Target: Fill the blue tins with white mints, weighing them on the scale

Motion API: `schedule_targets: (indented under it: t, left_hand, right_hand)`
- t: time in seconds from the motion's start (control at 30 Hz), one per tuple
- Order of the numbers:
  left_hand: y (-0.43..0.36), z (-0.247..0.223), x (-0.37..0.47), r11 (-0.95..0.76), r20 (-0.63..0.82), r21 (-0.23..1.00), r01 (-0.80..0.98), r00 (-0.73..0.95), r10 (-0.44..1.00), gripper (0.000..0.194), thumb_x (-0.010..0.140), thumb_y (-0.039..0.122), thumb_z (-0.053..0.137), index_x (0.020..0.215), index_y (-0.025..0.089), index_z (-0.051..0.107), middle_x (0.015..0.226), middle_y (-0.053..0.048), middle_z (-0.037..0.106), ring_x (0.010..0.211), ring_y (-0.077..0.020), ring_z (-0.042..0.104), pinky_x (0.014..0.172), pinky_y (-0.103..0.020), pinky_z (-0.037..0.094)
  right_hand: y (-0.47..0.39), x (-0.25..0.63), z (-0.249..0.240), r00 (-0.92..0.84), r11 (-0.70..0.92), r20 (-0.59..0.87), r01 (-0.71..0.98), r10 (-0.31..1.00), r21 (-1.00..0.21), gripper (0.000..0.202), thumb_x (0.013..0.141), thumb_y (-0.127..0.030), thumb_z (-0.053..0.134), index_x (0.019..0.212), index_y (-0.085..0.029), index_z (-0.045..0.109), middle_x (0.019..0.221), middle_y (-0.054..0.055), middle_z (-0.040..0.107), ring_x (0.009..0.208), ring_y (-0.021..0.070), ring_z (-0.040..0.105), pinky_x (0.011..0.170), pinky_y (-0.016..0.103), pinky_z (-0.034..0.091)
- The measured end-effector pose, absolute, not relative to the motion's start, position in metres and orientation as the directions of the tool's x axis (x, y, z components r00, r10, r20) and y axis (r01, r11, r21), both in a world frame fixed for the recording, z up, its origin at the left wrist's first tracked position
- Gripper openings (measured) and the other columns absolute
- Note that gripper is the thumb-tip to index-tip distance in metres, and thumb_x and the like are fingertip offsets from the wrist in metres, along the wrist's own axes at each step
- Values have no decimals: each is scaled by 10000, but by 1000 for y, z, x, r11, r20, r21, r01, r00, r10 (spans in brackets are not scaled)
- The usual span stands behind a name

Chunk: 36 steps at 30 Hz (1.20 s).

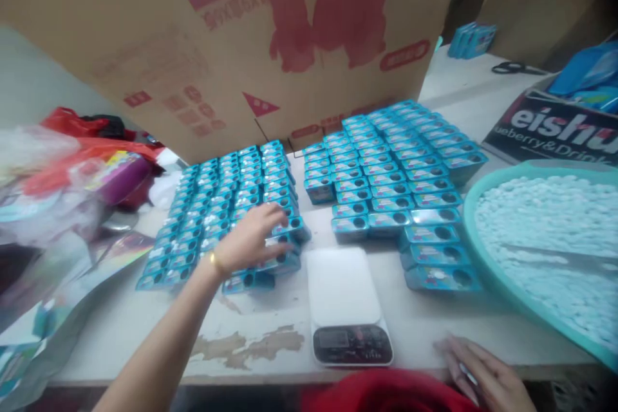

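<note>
My left hand (258, 238), with a gold band at the wrist, reaches over the near right part of the left block of small blue boxes (207, 206). Its fingers are spread around a box there; whether they grip it is not clear. A white scale (344, 290) with a dark display panel lies in the middle, its plate bare. By the table's front edge, my right hand (477, 370) has its fingers curled together around a small shiny item that is too blurred to name. More blue boxes (386, 167) stand in rows behind and right of the scale.
A turquoise basin (483, 251) of pale blue pieces sits at the right. Behind the boxes rises a large cardboard carton (232, 45). Plastic bags (48, 206) lie left. Scissors (512, 68) and a black printed box (545, 125) are at the back right.
</note>
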<state>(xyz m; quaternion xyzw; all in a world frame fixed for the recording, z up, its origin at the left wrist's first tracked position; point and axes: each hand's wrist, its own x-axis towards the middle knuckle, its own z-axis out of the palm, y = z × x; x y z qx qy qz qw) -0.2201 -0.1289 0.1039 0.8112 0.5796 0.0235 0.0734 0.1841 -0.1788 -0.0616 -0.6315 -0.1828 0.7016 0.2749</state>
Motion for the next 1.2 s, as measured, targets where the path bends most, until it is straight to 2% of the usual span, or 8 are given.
schedule_targets:
  t: [0.17,0.27,0.37,0.57,0.77,0.97,1.07,1.2]
  left_hand:
    - [-200,46,-207,-195,-26,-156,968,193,981,151,846,338,563,905,207,609,1125,-104,562,991,-263,494,844,-441,401]
    - [-207,35,-203,-159,76,-209,965,178,981,107,870,243,512,828,214,606,1193,-94,557,1072,-283,475,877,-466,381]
    - [-210,58,-192,-161,160,-204,966,195,968,139,890,241,481,808,206,588,1201,-93,561,1086,-276,487,883,-459,386]
    - [-204,102,-145,-277,146,-55,959,282,948,188,923,285,425,831,178,549,1036,-92,586,858,-182,563,726,-310,437]
    - [-178,73,-103,-373,-16,35,927,374,927,126,886,300,497,900,178,526,896,-57,605,791,-174,570,655,-281,425]
    - [-171,68,-105,-429,41,114,896,427,903,317,867,372,546,1113,176,502,1045,-90,635,924,-218,597,773,-337,458]
    - [-183,78,-121,-358,181,186,915,326,928,359,870,417,546,1140,183,518,1115,-97,626,1003,-222,594,854,-354,465]
    - [-210,78,-144,-134,327,371,919,6,945,214,878,366,542,993,191,585,938,-42,664,830,-154,628,788,-290,495]
  right_hand:
    - [-185,185,-68,-82,-717,-715,-170,694,-676,378,491,-483,855,731,-213,746,828,31,724,825,189,665,675,190,560]
    - [-184,186,-65,-185,-729,-705,-205,684,-653,304,607,-436,818,794,-216,725,884,22,701,867,157,639,743,192,538]
    - [-178,187,-49,-334,-757,-686,-170,646,-631,302,640,-356,812,878,-203,706,865,28,682,788,132,618,685,197,514]
    - [-183,187,-25,-457,-711,-622,-31,636,-703,393,662,-397,783,934,-140,662,720,35,653,615,99,535,587,219,432]
    - [-195,185,-18,-481,-706,-608,-30,631,-708,355,672,-412,769,834,-117,657,710,17,617,610,73,496,560,197,371]
    - [-198,193,-22,-462,-703,-636,36,618,-710,392,695,-412,754,920,-103,665,750,46,646,628,91,530,596,219,406]
    - [-196,193,-22,-473,-712,-633,16,613,-702,359,708,-405,748,888,-111,651,788,46,644,632,86,553,561,204,403]
    - [-196,186,-18,-511,-714,-638,66,575,-697,333,784,-445,669,771,-118,614,647,0,592,500,42,467,464,174,326]
